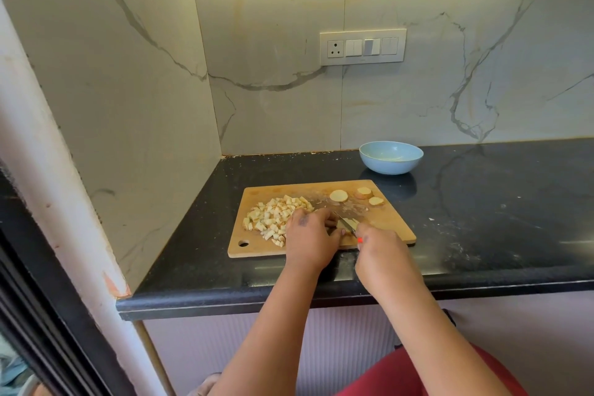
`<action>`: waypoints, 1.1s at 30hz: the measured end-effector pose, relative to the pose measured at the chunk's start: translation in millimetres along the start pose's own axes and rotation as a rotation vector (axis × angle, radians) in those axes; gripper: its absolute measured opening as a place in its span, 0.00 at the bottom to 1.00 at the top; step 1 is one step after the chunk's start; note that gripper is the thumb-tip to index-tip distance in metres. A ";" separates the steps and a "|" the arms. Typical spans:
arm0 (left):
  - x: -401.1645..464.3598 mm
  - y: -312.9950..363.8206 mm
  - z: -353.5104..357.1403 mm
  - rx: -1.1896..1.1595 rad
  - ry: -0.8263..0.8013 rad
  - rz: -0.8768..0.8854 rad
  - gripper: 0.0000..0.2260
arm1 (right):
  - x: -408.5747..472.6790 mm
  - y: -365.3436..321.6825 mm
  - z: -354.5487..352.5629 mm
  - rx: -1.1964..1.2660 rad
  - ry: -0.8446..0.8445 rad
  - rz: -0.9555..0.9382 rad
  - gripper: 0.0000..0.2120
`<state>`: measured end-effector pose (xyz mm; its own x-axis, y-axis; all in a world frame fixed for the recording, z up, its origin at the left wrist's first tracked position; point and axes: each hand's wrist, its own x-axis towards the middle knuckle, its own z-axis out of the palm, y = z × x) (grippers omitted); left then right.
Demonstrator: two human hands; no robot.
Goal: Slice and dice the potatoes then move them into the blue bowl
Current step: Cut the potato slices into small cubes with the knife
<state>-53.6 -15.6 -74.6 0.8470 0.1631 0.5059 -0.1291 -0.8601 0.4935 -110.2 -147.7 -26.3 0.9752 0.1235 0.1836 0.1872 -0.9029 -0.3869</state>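
We see the blue bowl (391,157) at the back of the black counter (498,209), just beyond the far right corner of the wooden cutting board (390,223); nothing shows inside it. On the board's left half sits a pile of diced potato (273,217). Three round potato slices (338,195) lie along the far edge toward the right, apart from each other.

Left hand (307,239) rests palm down mid-board, fingers curled onto a potato piece (345,223), pinning it; the hand touches the near edge of the dice pile. Right hand (381,249) is closed around a knife (345,220) handle, mostly hidden by the hand; the blade angles up-left across the pinned piece, right beside the left fingertips. We can't tell how deep the blade sits. Both forearms reach in from the bottom of the view.
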 end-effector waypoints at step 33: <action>-2.1 0.3 -0.9 0.024 0.027 0.009 0.08 | -14.7 31.2 4.3 0.211 0.132 -0.104 0.08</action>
<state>-55.9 -15.8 -74.9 0.8317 0.1679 0.5292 -0.1243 -0.8727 0.4721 -118.2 -175.9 -44.9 0.9282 0.1437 0.3433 0.3196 -0.7804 -0.5374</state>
